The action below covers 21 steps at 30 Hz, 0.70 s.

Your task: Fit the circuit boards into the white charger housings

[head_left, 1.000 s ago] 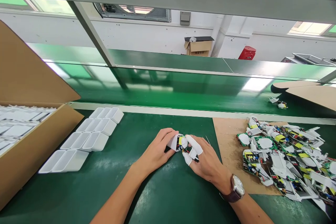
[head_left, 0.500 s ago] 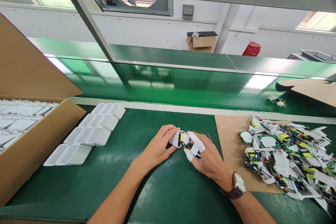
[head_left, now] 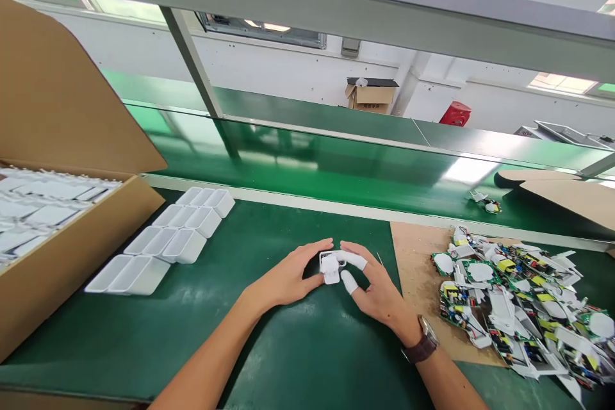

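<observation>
- Head view: one small white boxy plastic-looking part [head_left: 330, 268], between both hands, over the green tabletop [head_left: 288, 346].
- Left hand [head_left: 287, 276]: curled beside it, thumb touching; whether clamped, we cannot tell.
- Right hand [head_left: 377, 285]: index finger against it, thumb apart.
- Handling: we judge it light, stiff, fragile inside; grip the side walls.
- Since half a second ago: white face replaces yellow-and-black components; right thumb has parted.

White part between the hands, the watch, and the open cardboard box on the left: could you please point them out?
White part [head_left: 330, 266], head view: its upper surface.
Watch [head_left: 422, 349], head view: the strap.
Cardboard box [head_left: 81, 248], head view: its side wall.
</observation>
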Motion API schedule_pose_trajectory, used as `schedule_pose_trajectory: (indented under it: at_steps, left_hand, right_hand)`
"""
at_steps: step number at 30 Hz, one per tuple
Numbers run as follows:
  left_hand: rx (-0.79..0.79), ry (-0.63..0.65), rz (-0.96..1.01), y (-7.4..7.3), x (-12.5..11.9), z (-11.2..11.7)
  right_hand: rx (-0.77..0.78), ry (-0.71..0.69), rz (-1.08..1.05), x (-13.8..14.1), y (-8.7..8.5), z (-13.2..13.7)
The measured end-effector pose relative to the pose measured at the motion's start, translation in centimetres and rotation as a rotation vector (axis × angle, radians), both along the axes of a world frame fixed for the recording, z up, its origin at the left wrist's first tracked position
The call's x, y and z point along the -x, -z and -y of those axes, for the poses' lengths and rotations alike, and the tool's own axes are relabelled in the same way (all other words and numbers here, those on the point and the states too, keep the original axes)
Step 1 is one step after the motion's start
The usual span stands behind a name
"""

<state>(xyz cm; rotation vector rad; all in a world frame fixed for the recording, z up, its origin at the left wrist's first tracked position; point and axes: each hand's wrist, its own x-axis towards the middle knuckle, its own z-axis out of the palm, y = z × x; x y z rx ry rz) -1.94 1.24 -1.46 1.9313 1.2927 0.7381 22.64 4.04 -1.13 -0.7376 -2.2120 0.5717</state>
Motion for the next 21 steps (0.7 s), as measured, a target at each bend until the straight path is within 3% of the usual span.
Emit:
schedule_pose_trajectory:
  at_steps: [3, 12, 16, 21]
  left_hand:
    - [-0.001, -0.002, 0.059, -0.6, 0.0, 0.0]
    - [0.083, -0.062, 0.138, -1.0, -0.2, 0.2]
    - [0.031, -0.041, 0.166, -1.0, -0.1, 0.6]
    - [0.023, -0.062, 0.127, -0.9, -0.3, 0.5]
  right_hand:
    - [-0.055, -0.078, 0.018, 0.6, 0.8, -0.2]
    - [-0.283, -0.029, 0.069, 1.2, 1.0, -0.1]
    - [-0.229, 0.030, -0.011, 1.3, 0.6, -0.1]
    - [-0.151, -0.020, 0.057, 1.5, 1.0, -0.2]
